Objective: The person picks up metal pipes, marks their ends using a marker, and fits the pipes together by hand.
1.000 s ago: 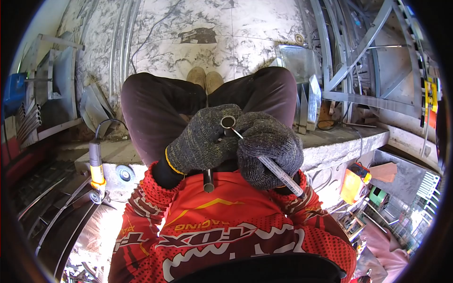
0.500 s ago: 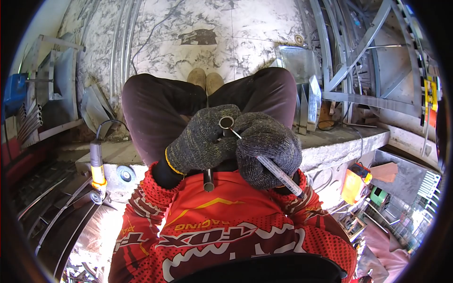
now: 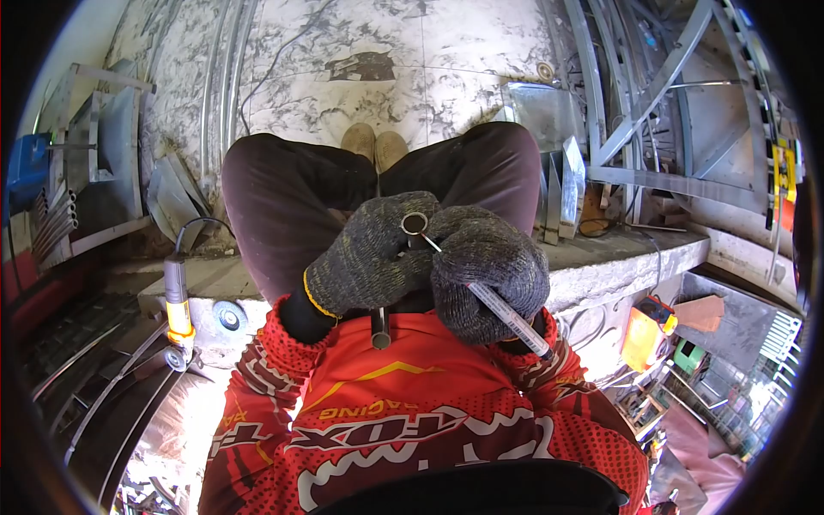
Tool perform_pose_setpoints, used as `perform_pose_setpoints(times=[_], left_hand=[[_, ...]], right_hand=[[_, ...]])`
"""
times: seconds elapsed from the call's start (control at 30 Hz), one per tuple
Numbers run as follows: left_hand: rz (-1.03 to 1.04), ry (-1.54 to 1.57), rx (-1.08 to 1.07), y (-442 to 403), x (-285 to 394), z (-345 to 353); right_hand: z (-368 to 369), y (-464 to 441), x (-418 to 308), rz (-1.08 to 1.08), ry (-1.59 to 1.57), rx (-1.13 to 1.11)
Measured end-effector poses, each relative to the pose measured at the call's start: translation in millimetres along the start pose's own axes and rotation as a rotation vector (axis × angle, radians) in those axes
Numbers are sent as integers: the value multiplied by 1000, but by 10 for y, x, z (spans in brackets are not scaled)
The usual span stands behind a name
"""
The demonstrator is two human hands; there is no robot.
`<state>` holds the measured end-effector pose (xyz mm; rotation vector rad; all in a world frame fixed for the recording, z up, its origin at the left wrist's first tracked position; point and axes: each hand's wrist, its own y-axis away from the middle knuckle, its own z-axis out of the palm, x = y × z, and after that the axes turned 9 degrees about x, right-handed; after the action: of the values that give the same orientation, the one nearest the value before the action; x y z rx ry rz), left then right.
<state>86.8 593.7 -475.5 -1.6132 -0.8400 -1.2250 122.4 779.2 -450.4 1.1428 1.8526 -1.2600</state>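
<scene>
Both my hands wear dark grey knit gloves and meet above my lap. My left hand [image 3: 365,253] is closed around a metal tube, whose round open end [image 3: 414,224] faces up between the hands. Below that hand another open tube end [image 3: 380,333] pokes out in front of my shirt; whether it belongs to the same piece is hidden. Closed in my right hand [image 3: 489,270] is a white marker pen [image 3: 506,318]. It slants from lower right to upper left, and its thin tip is at the rim of the upper tube end.
An angle grinder [image 3: 178,305] stands at the left beside a grinding disc [image 3: 229,316] on the concrete ledge [image 3: 618,270]. Metal frames [image 3: 661,94] lean at the upper right. Long metal profiles [image 3: 219,77] lie on the tiled floor. A yellow-orange tool case [image 3: 644,335] sits lower right.
Almost nothing differs. The hands, tube and marker pen have shifted very slightly to the right; the marker tip stays at the tube's rim.
</scene>
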Motion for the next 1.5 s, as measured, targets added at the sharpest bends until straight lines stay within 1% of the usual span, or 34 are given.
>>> perform_pose_setpoints(times=[0.03,0.07,0.13,0.2,0.27,0.37,0.63,0.83,0.93,1.0,1.03,1.07,1.1,1.13,1.17,1.2,1.27,1.3,1.33,1.37,1.4,1.43,1.47,1.5], left_hand=[[-38,35,-15,4,-21,4],[-76,70,-29,3,-32,5],[-64,64,-31,-23,-12,12],[-52,58,-32,-42,13,4],[-91,67,-65,-51,30,-10],[-31,38,-35,-29,-22,14],[-56,61,-31,12,-62,23],[-48,50,-28,-8,-43,18],[-29,43,-29,-44,-14,24],[-18,34,-35,-62,14,13],[-76,87,-53,-72,41,0],[-135,140,-72,-73,56,-10],[-135,140,-71,-55,50,-15],[-205,186,-73,-24,37,-21],[-275,233,-74,-9,42,-26],[-275,231,-72,-15,75,-25],[-524,406,-65,-58,194,-35],[-524,401,-63,-36,186,-39],[-625,489,-15,-5,159,-35],[-725,577,36,16,132,-35],[-724,573,38,19,109,-43],[-676,589,30,16,85,-51],[-629,605,22,12,77,-58],[-629,601,24,1,91,-51]], right_hand=[[3,1,4,9,-17,-6],[5,-18,-22,-50,47,13],[9,-36,-48,-108,112,33],[11,-46,-53,-68,83,29],[6,-59,-52,-60,75,18],[10,-50,-55,-57,66,26],[7,-48,-80,-58,144,21],[9,-68,-49,-58,21,66],[-41,-149,-84,-129,59,9],[-60,-50,-9,-139,80,-10],[-76,35,56,-143,87,-16],[-91,167,149,-5,-14,25],[-126,287,234,65,-65,43],[-132,291,232,133,-117,64],[-112,48,43,80,-68,97],[-111,-15,-28,118,-56,132],[-111,-142,-172,194,-36,201],[-135,-252,-226,157,-41,190],[-156,-326,-238,119,-45,180],[-176,-336,-186,63,18,159],[-194,-335,-168,61,13,159],[-208,-335,-153,-7,88,152],[-204,-317,-149,-27,172,146],[-200,-299,-146,-47,256,141]])
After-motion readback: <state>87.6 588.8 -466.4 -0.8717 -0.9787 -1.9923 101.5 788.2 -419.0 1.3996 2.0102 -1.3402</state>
